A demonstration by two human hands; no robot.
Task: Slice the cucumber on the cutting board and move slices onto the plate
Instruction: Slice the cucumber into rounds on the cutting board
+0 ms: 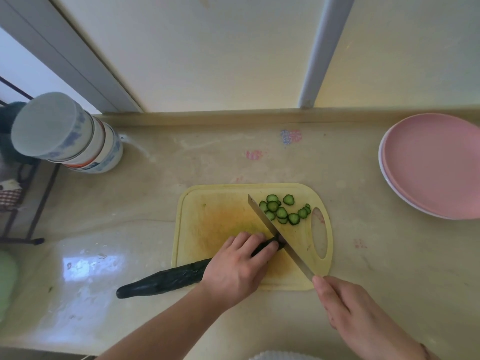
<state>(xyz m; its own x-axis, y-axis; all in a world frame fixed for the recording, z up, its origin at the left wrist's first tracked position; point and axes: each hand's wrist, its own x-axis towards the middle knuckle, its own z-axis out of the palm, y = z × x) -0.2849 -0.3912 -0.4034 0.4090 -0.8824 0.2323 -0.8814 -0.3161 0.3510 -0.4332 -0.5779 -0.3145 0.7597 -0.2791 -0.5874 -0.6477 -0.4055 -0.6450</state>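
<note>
The right hand (345, 305), lowest in the view and closest to the camera, has its fingers wrapped around the handle of a kitchen knife (275, 233), the handle itself hidden inside the grip. The long blade runs up and to the left from this hand, across the cutting board (207, 222), with its edge meeting the cut end of the cucumber (166, 279). The left hand (239, 266) lies over the cucumber just beside the blade, fingers curled down on it and pinning it to the board, fingertips close to the steel. The cucumber is dark green and long; its cut end rests on the board under the hand, while its uncut tail sticks out past the board's near left corner onto the pale worktop (109, 224). On the far side of the blade, a loose cluster of cucumber slices (281, 211) lies on the board's upper right part, next to the oval handle hole. The board is yellow and stained orange toward its middle. Well to the right, near the worktop's back edge, sits a pink plate (436, 165), seemingly stacked on another, with nothing on it. At the far left of the worktop stands a stack of upturned bowls (75, 141) with blue patterns, beside a dark wire rack (28, 198).
</note>
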